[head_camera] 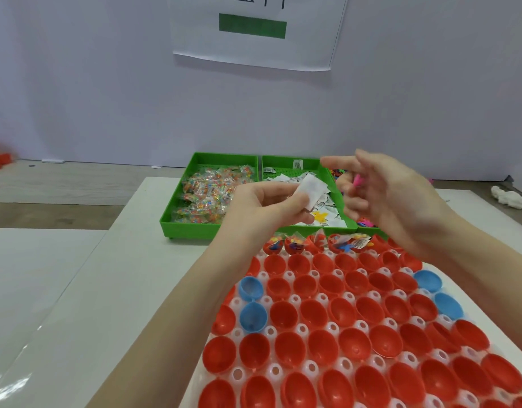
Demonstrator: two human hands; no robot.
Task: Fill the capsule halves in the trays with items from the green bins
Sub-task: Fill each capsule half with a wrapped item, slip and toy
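A small white paper slip [312,190] is pinched by the left hand [262,206]; a pink plastic piece [357,181] is gripped by the right hand [383,195], above the green plastic bins [177,223] at the table's far edge, beyond the red capsule halves [318,315].

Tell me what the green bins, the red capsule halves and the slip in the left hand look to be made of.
Green bins: moulded plastic, matte, with a perforated floor. Red capsule halves: thin glossy plastic, with soft highlights inside the cups. White slip pinched by the left hand: apparently paper or a small sachet; blur leaves it open.
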